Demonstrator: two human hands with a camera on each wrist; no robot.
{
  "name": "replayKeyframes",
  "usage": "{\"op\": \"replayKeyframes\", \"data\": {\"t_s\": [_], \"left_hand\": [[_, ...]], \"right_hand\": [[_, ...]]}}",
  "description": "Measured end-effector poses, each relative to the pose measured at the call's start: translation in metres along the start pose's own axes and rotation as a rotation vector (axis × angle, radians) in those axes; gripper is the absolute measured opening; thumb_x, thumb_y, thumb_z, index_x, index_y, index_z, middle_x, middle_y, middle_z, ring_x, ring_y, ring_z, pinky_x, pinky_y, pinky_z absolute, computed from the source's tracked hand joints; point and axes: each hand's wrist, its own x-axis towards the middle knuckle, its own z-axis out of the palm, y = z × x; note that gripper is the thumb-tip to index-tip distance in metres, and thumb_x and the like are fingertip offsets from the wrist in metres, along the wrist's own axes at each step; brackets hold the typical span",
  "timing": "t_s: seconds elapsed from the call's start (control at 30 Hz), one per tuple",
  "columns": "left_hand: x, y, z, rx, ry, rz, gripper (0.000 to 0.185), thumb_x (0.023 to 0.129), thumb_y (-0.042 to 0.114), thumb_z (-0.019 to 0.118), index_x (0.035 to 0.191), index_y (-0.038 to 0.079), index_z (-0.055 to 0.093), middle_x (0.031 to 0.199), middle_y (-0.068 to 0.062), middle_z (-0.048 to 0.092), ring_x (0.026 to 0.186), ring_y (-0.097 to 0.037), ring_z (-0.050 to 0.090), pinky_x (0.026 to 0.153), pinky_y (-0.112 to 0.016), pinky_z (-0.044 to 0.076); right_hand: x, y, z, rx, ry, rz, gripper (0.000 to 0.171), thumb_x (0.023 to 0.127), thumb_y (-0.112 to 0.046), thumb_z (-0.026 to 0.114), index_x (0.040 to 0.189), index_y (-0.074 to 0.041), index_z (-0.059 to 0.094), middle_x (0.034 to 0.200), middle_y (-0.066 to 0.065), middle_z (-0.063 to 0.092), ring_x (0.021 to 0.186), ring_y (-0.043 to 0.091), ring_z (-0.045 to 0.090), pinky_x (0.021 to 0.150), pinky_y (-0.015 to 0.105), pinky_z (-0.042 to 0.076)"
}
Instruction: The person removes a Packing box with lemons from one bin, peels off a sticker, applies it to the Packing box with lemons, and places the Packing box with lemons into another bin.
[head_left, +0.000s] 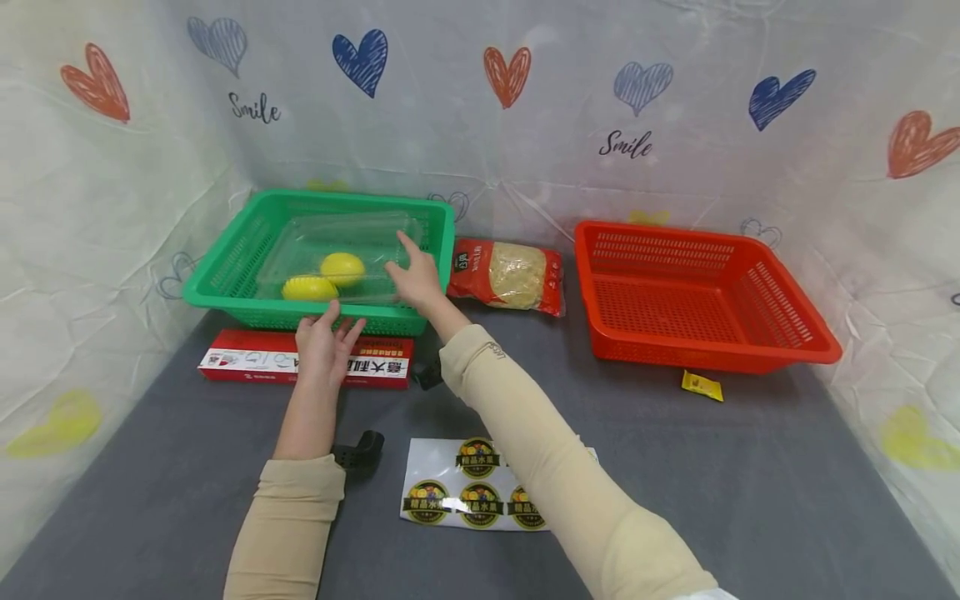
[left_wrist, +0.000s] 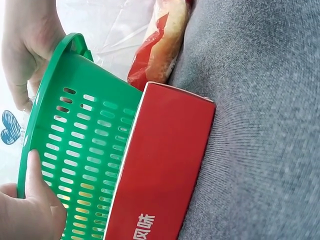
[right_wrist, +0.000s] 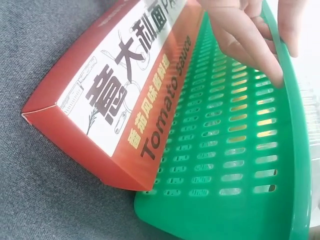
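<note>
Your grip is loose: right hand (head_left: pixel 415 279) rests open-fingered on the clear box (head_left: pixel 337 250); curl both hands, left hand (head_left: pixel 324 343) included, under its edges inside the green basket (head_left: pixel 225 271) before lifting.

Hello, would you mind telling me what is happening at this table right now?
A person reaches both hands to the green basket. The left hand touches its front wall, fingers straight, just above a red box. The right hand rests open on the clear plastic container inside, which holds two yellow fruits. A red basket sits apart to the right.
</note>
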Motion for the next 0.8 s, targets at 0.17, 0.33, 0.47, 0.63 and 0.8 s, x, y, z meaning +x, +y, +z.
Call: {"op": "replayKeyframes", "data": {"t_s": [0.17,0.33,0.47,0.63,0.8], "left_hand": [[0.000,-0.002,-0.001,0.009,-0.007,0.012,0.056,0.094,0.018,0.049,0.138,0.013,0.016,0.126,-0.003,0.030,0.114,-0.019,0.041,0.086,-0.027,0.048],[0.002,-0.003,-0.001,0.011,-0.019,0.033,0.044,0.093,0.018,0.050,0.127,0.011,0.023,0.117,-0.003,0.033,0.114,-0.020,0.041,0.086,-0.028,0.048],[0.002,-0.003,-0.001,0.002,-0.016,0.042,0.034,0.093,0.017,0.050,0.117,0.011,0.027,0.116,-0.004,0.033,0.114,-0.021,0.040,0.086,-0.028,0.048],[0.002,-0.003,-0.001,0.009,-0.006,0.050,0.026,0.093,0.017,0.050,0.108,0.012,0.028,0.115,-0.004,0.033,0.113,-0.021,0.041,0.086,-0.028,0.048],[0.002,-0.002,-0.001,0.014,-0.001,0.045,0.025,0.093,0.017,0.050,0.104,0.012,0.028,0.116,-0.004,0.033,0.113,-0.021,0.041,0.086,-0.028,0.048]], "right_hand": [[-0.002,-0.002,-0.002,0.015,0.008,-0.007,0.056,0.096,-0.015,0.045,0.146,-0.024,0.022,0.149,0.014,0.012,0.042,0.017,0.045,0.048,0.028,0.049],[-0.005,-0.007,-0.007,0.046,0.012,-0.019,0.057,0.095,-0.014,0.045,0.146,-0.024,0.021,0.151,0.010,0.009,0.043,0.020,0.046,0.051,0.032,0.051],[-0.007,-0.013,-0.013,0.052,0.003,-0.027,0.058,0.095,-0.012,0.045,0.146,-0.023,0.022,0.151,0.010,0.009,0.045,0.024,0.047,0.056,0.037,0.053],[-0.009,-0.019,-0.021,0.084,-0.021,-0.033,0.057,0.095,-0.011,0.044,0.146,-0.023,0.021,0.149,0.010,0.016,0.044,0.023,0.048,0.064,0.044,0.053],[-0.013,-0.023,-0.029,0.089,-0.028,-0.037,0.057,0.095,-0.011,0.045,0.146,-0.024,0.022,0.139,0.015,0.035,0.042,0.017,0.047,0.068,0.046,0.053]]}}
